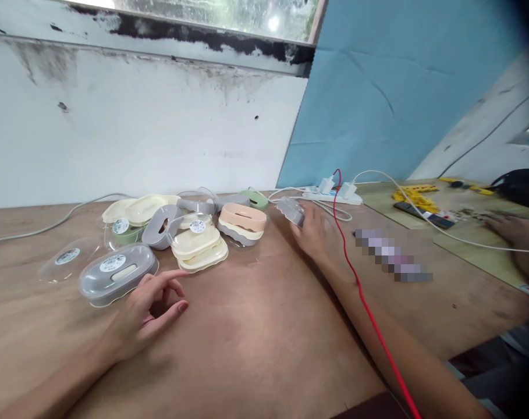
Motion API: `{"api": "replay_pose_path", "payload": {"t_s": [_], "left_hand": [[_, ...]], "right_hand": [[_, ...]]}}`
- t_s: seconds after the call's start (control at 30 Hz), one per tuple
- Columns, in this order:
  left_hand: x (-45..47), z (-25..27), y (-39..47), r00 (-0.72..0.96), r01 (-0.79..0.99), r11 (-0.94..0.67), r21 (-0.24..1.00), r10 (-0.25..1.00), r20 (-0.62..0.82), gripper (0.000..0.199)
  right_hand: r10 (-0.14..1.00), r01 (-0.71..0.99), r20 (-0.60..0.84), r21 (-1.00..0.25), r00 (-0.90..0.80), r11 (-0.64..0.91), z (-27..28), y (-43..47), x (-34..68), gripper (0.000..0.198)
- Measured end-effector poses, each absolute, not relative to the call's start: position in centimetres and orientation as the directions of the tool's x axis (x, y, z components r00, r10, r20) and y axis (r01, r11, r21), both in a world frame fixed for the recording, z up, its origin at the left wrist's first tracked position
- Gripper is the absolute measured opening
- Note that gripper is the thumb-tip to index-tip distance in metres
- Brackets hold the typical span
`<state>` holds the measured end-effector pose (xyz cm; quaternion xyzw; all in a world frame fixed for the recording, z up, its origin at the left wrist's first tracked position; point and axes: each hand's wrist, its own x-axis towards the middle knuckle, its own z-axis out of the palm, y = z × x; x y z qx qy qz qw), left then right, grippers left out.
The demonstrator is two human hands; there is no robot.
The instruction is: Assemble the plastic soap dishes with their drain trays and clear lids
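My right hand point(313, 228) is stretched toward the back of the table, its fingers closed on a small grey soap dish point(291, 210) with a shiny, clear-looking surface. My left hand point(159, 305) hovers low over the table, index finger extended and thumb apart, holding nothing. Just left of it lies a grey soap dish with a clear lid point(120, 273) and a round sticker. The left fingertip is close to a stack of cream soap dish parts point(201, 256). Beyond sit a peach dish part point(244, 216) and a tilted grey oval part point(162, 226).
A clear lid point(70, 259) lies at the left, near cream parts point(142, 209). A red cable point(355, 273) crosses my right forearm from a power strip point(351, 198). A phone point(423, 215), yellow items point(415, 198) and another person's hand point(515, 233) are at the right.
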<state>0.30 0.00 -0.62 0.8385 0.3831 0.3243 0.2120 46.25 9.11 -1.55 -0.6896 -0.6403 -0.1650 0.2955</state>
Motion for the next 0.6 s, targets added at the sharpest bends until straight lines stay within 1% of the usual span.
{"api": "replay_pose_path", "payload": {"t_s": [0.07, 0.2, 0.37, 0.47, 0.6], "left_hand": [[0.2, -0.9, 0.1, 0.503, 0.490, -0.635, 0.597, 0.765, 0.401, 0.039], [0.2, -1.0, 0.3, 0.506, 0.488, -0.647, 0.586, 0.757, 0.413, 0.039], [0.4, -0.7, 0.1, 0.514, 0.502, -0.646, 0.575, 0.758, 0.402, 0.037], [0.4, -0.5, -0.1, 0.499, 0.521, -0.620, 0.587, 0.779, 0.380, 0.037], [0.5, -0.5, -0.1, 0.499, 0.520, -0.621, 0.586, 0.778, 0.382, 0.037]], "right_hand": [[0.802, 0.983, 0.582, -0.184, 0.134, -0.031, -1.6, 9.0, 46.2, 0.057], [0.826, 0.976, 0.538, -0.207, 0.168, -0.064, -1.7, 9.2, 46.0, 0.057], [0.815, 0.960, 0.528, -0.258, 0.237, -0.112, -2.2, 9.8, 46.2, 0.059], [0.816, 0.954, 0.522, -0.276, 0.248, -0.113, -2.6, 10.1, 46.3, 0.057], [0.816, 0.953, 0.522, -0.283, 0.248, -0.109, -2.8, 10.2, 46.4, 0.056]]}}
